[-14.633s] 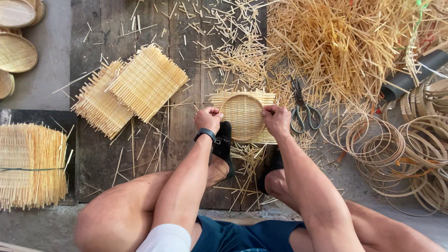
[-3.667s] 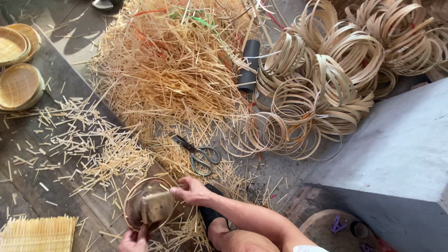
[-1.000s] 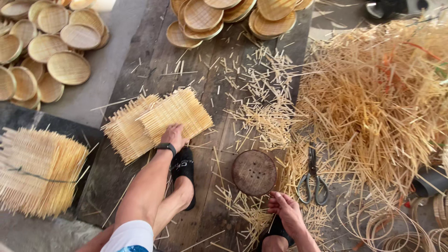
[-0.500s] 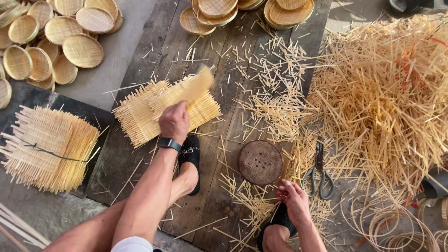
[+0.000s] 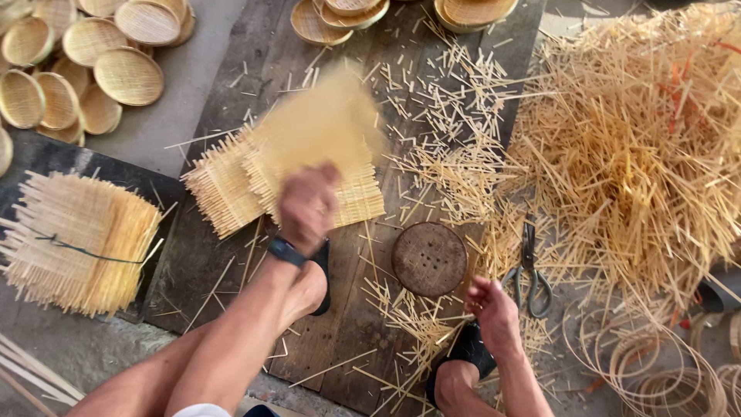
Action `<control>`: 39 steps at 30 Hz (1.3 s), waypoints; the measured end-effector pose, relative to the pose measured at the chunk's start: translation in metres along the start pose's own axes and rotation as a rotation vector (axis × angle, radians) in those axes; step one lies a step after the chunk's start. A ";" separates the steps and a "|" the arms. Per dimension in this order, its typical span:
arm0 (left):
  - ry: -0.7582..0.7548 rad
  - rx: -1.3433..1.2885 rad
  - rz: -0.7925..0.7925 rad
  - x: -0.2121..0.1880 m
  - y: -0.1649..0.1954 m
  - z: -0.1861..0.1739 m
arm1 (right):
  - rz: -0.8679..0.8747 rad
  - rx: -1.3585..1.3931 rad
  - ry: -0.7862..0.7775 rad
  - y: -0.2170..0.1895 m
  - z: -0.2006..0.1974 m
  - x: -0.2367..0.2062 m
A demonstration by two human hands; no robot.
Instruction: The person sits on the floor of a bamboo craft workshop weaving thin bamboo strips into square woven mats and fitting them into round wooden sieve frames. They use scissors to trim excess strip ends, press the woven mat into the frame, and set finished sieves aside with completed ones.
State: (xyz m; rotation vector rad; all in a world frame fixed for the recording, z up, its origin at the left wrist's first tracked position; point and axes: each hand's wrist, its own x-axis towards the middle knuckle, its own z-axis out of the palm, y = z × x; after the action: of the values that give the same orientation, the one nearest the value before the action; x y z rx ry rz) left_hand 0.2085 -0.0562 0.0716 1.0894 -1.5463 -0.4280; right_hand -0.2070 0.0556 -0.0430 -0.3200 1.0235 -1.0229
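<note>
Dark wooden boards under us, littered with bamboo splints. Our left hand is closed around one woven bamboo mat, lifted off the stack of woven mats and blurred mid-air above it. Our right hand rests low by the round wooden mould, fingers loosely curled, holding nothing that we can make out. Scissors lie just right of it, beside the big heap of bamboo strips. Finished round trays sit top left; a tied mat bundle lies far left.
</note>
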 end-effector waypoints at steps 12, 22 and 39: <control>-0.423 0.305 -0.260 -0.120 0.043 0.104 | -0.081 -0.423 0.127 -0.026 0.047 0.022; -0.299 -0.394 -1.371 -0.115 -0.049 0.102 | -0.163 -0.662 0.225 -0.021 0.044 0.033; 0.165 0.102 -0.634 -0.082 -0.002 0.080 | -0.123 -2.241 0.572 -0.071 -0.176 -0.078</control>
State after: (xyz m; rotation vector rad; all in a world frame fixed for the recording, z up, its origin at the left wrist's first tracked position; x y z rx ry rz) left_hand 0.1313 -0.0129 -0.0010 1.6522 -1.0631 -0.6692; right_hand -0.4019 0.1212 -0.0459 -1.9307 2.3300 0.4829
